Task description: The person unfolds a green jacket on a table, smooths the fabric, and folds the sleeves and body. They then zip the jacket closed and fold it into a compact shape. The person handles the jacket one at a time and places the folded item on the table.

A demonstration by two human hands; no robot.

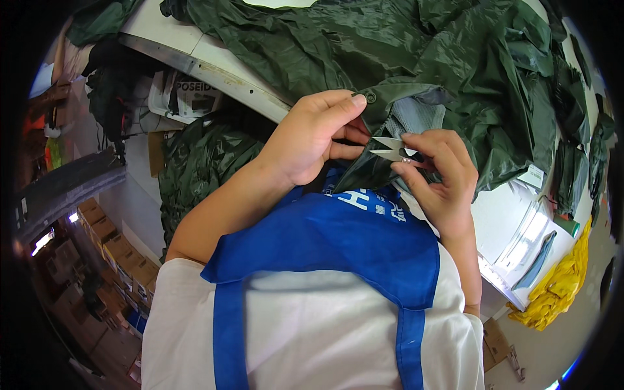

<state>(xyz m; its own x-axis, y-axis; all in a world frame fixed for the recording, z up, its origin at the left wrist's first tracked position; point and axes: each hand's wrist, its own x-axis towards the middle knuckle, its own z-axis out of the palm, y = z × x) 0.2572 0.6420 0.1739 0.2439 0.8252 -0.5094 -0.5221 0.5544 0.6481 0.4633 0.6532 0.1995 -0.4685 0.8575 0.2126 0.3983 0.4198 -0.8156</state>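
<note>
A dark green, shiny garment (pixel 312 45) is spread over the table, and one edge of it is lifted toward me. My left hand (pixel 318 133) pinches that edge between thumb and fingers, close by a round snap button (pixel 370 97). Grey mesh lining (pixel 419 117) shows inside the fold. My right hand (pixel 442 172) holds small thread snips (pixel 390 149), whose two blades are apart and point left at the garment's edge, just below the snap. Whether the blades touch the cloth I cannot tell.
The white table (pixel 195 42) has a metal-edged front. More green fabric (pixel 205 169) hangs below it at the left, near a white bin (pixel 172 97). To the right lie a yellow cloth (pixel 559 283) and a green spool (pixel 567 225). Cardboard boxes (pixel 120 250) stand lower left.
</note>
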